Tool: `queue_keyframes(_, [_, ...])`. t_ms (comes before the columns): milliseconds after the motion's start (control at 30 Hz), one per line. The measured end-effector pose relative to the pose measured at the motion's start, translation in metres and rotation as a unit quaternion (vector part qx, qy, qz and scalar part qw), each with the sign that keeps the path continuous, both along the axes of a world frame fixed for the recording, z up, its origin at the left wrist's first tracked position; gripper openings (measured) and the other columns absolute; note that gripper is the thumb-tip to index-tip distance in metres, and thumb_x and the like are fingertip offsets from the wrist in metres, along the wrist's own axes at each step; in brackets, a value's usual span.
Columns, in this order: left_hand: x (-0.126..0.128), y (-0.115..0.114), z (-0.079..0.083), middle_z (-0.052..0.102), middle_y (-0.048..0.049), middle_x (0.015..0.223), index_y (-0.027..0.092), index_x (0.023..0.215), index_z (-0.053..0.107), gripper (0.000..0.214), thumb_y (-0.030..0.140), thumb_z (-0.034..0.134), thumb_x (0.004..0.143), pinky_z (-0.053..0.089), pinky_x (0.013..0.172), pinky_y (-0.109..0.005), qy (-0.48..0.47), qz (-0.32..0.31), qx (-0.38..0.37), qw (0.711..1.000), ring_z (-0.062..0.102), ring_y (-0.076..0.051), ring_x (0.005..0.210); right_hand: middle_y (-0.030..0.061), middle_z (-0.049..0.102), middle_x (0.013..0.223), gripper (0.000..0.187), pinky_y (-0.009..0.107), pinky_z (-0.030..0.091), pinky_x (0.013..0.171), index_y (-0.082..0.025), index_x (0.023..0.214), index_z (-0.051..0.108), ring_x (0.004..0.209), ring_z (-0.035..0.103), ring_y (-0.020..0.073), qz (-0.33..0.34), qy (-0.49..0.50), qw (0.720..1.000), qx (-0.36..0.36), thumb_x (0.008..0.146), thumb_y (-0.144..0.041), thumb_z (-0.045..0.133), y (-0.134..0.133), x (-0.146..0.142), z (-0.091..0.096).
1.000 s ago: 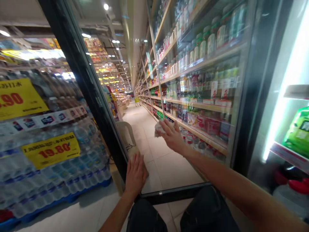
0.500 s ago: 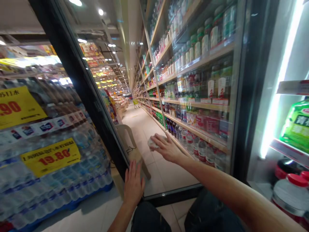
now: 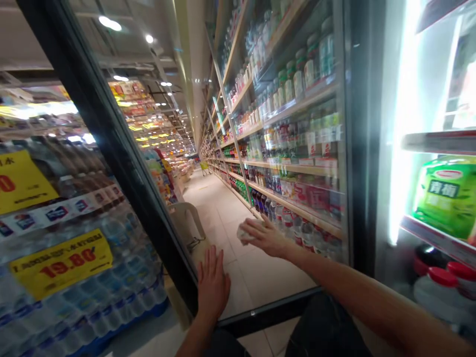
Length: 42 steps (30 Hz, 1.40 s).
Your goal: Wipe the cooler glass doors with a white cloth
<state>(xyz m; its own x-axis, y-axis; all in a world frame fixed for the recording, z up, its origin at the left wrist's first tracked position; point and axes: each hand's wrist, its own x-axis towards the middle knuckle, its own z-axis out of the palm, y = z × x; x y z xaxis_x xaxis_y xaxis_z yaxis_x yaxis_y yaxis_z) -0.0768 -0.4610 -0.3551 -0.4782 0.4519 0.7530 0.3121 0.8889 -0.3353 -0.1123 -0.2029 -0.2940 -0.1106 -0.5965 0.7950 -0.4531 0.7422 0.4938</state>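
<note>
An open glass fridge door (image 3: 238, 163) with a black frame stands in front of me. My left hand (image 3: 212, 287) lies flat against the lower part of the glass, fingers stretched out. My right hand (image 3: 265, 237) presses a crumpled white cloth (image 3: 245, 232) against the glass a little higher and to the right, fingers closed over it. My dark trousers (image 3: 320, 332) show at the bottom of the view.
The open fridge (image 3: 439, 198) on the right holds green packs and red-capped jugs on lit shelves. Stacked water bottles with yellow price signs (image 3: 61, 263) fill the left. A long aisle with drink shelves (image 3: 290, 148) shows through the glass, and a beige plastic chair (image 3: 188, 223) stands behind the door.
My right hand with the cloth has moved down the glass from upper middle to lower. My left hand stays flat on the glass. The view has shifted left and down.
</note>
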Motion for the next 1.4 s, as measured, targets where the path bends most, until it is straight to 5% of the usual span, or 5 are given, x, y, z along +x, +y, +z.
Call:
queue_keyframes(267, [-0.007, -0.002, -0.006, 0.021, -0.0143, 0.150, 0.020, 0.146, 0.008, 0.075, 0.013, 0.045, 0.081, 0.027, 0.108, -0.051, 0.007, -0.017, 0.023, 1.000, 0.012, -0.027, 0.140, 0.0120, 0.035, 0.145, 0.042, 0.052, 0.014, 0.110, -0.025, 0.127, 0.049, 0.140, 0.017, 0.0234, -0.133, 0.086, 0.932, -0.327, 0.086, -0.014, 0.045, 0.050, -0.011, 0.052])
queue_keyframes(500, [-0.007, 0.001, 0.001, 0.024, -0.0140, 0.150, 0.019, 0.146, 0.010, 0.076, 0.014, 0.047, 0.080, 0.022, 0.111, -0.051, 0.050, -0.019, 0.020, 0.998, 0.013, -0.026, 0.140, 0.0016, 0.042, 0.142, 0.042, 0.049, 0.009, 0.113, -0.033, 0.119, 0.055, 0.137, 0.025, 0.0184, -0.067, 0.049, 0.990, -0.115, 0.083, -0.012, 0.048, 0.059, -0.010, 0.030])
queue_keyframes(700, [-0.023, 0.029, 0.075, 0.021, -0.0133, 0.151, 0.020, 0.145, 0.016, 0.071, 0.017, 0.048, 0.082, 0.019, 0.112, -0.051, 0.116, -0.063, 0.062, 0.989, 0.017, -0.027, 0.139, 0.0144, 0.025, 0.149, 0.051, 0.057, 0.022, 0.106, -0.022, 0.137, 0.039, 0.137, 0.023, 0.0287, -0.158, 0.106, 0.850, -0.491, 0.086, -0.017, 0.036, 0.103, -0.022, 0.081])
queue_keyframes(1100, [-0.059, 0.066, 0.173, 0.021, -0.0126, 0.150, 0.023, 0.145, 0.013, 0.066, 0.026, 0.045, 0.088, 0.012, 0.112, -0.052, 0.212, -0.094, 0.101, 0.968, 0.014, -0.027, 0.140, 0.0176, 0.033, 0.144, 0.050, 0.060, 0.030, 0.101, -0.019, 0.136, 0.040, 0.136, 0.026, 0.0300, -0.154, 0.160, 0.801, -0.556, 0.086, -0.018, 0.033, 0.160, -0.027, 0.122])
queue_keyframes(1400, [-0.059, 0.062, 0.174, 0.029, -0.0149, 0.147, 0.019, 0.143, 0.024, 0.059, 0.025, 0.043, 0.087, 0.015, 0.112, -0.050, 0.230, -0.089, 0.084, 0.966, 0.015, -0.026, 0.140, 0.0056, 0.041, 0.141, 0.051, 0.048, 0.024, 0.110, -0.029, 0.124, 0.052, 0.137, 0.025, 0.0202, -0.084, 0.139, 0.976, -0.145, 0.079, -0.007, 0.042, 0.097, -0.031, 0.153])
